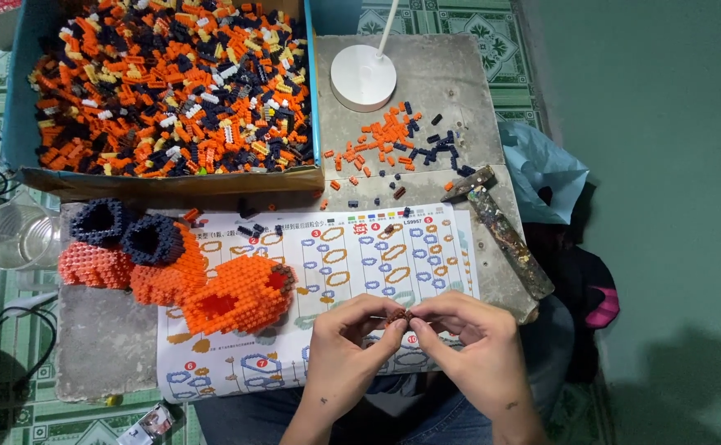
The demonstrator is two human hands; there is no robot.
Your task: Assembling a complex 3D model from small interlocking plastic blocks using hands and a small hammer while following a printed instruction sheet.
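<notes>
My left hand [346, 346] and my right hand [469, 339] meet over the near edge of a printed instruction sheet [360, 264]. Both pinch a small cluster of dark and orange building bricks [400, 316] between the fingertips. To the left on the sheet sits an orange brick-built piece [241, 298] with a red patch. Beside it stand two more built sections [130, 251], orange below and dark navy on top.
A big blue box [163, 86] at the back left holds several loose orange, navy, white and yellow bricks. Loose bricks [393, 140] lie near a white lamp base [363, 76]. A hammer [502, 227] lies at the slab's right edge; a clear plastic cup [16, 235] sits left.
</notes>
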